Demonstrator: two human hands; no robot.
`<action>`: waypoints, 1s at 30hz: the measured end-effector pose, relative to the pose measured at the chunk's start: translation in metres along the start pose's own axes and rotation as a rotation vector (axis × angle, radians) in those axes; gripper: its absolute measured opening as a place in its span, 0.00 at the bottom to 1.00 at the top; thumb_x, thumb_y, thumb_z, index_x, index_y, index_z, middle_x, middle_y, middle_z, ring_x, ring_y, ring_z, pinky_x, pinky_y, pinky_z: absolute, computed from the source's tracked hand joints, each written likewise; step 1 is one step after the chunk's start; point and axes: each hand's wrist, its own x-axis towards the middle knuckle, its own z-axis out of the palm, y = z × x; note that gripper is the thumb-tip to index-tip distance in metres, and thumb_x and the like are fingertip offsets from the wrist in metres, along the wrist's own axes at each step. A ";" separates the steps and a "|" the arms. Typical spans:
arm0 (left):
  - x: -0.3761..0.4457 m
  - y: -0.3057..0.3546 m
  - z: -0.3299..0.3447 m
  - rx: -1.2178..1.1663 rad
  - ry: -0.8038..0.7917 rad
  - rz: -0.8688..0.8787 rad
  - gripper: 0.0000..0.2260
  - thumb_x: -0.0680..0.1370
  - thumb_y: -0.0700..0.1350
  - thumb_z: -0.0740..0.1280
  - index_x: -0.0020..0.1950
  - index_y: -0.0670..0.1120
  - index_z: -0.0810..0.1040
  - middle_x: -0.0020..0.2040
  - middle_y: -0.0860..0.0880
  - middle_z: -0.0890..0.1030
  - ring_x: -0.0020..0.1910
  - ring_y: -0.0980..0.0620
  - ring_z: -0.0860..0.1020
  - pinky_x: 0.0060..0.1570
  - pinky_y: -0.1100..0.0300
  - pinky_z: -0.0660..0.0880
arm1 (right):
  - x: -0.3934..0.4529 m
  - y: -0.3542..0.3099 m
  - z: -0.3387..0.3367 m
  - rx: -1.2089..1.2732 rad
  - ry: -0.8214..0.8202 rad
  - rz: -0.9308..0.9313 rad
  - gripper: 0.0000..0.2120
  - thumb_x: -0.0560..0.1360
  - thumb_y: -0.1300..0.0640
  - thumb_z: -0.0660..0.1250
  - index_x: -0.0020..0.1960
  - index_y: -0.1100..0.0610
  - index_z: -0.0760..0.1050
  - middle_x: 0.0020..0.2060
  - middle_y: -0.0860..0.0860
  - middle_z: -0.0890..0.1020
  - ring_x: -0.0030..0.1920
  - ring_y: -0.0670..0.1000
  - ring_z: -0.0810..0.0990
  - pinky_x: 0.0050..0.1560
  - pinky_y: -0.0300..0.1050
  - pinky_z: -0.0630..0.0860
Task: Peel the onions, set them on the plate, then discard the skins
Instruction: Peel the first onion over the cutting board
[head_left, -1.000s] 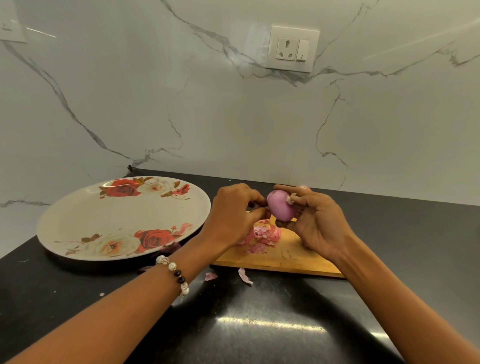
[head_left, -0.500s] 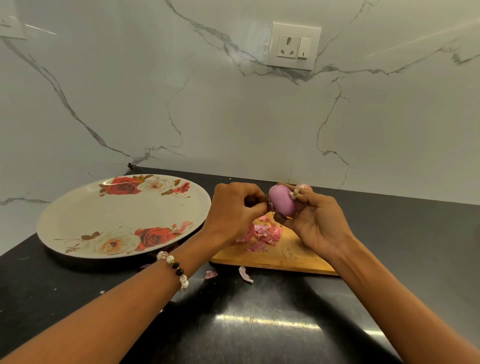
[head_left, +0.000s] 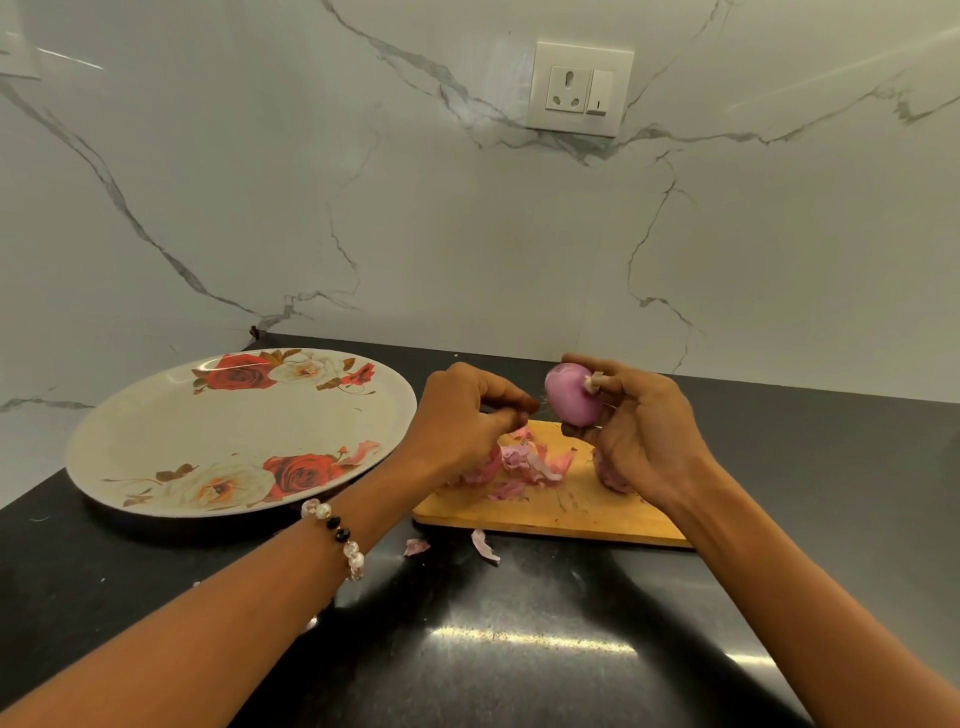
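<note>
My right hand (head_left: 644, 436) grips a peeled purple onion (head_left: 571, 397) above the wooden cutting board (head_left: 545, 512). Just left of the onion, my left hand (head_left: 462, 415) has its fingertips pinched together on what looks like a thin shred of skin. A heap of pink onion skins (head_left: 524, 462) lies on the board beneath both hands. Part of another onion (head_left: 610, 478) shows on the board, mostly hidden behind my right hand. The large rose-patterned plate (head_left: 208, 436) sits to the left with no onions on it.
Two loose skin scraps (head_left: 485, 545) lie on the black counter (head_left: 519, 649) in front of the board. A marble wall with a power socket (head_left: 579, 88) stands close behind the board and plate.
My left hand has drawn a little away from the onion to the left. My right hand has lifted and turned the onion slightly.
</note>
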 end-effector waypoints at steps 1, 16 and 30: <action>0.000 0.000 -0.001 0.009 -0.006 0.008 0.09 0.76 0.37 0.69 0.53 0.46 0.84 0.47 0.51 0.85 0.44 0.60 0.81 0.47 0.74 0.75 | 0.000 0.000 0.000 -0.027 -0.002 -0.006 0.16 0.75 0.68 0.55 0.54 0.65 0.80 0.51 0.58 0.81 0.50 0.57 0.78 0.36 0.47 0.77; -0.002 0.004 -0.005 -0.100 -0.083 0.035 0.13 0.75 0.41 0.70 0.60 0.41 0.80 0.48 0.45 0.84 0.38 0.55 0.84 0.41 0.64 0.81 | -0.004 0.006 0.002 -0.360 -0.119 -0.121 0.15 0.76 0.72 0.60 0.48 0.58 0.82 0.56 0.61 0.80 0.59 0.61 0.77 0.57 0.66 0.76; -0.002 0.002 0.000 0.151 0.058 0.188 0.14 0.76 0.39 0.69 0.62 0.41 0.79 0.52 0.43 0.84 0.45 0.55 0.80 0.44 0.77 0.72 | -0.001 0.014 0.001 -0.437 -0.189 -0.165 0.10 0.79 0.65 0.63 0.55 0.54 0.80 0.51 0.51 0.83 0.51 0.51 0.82 0.48 0.48 0.82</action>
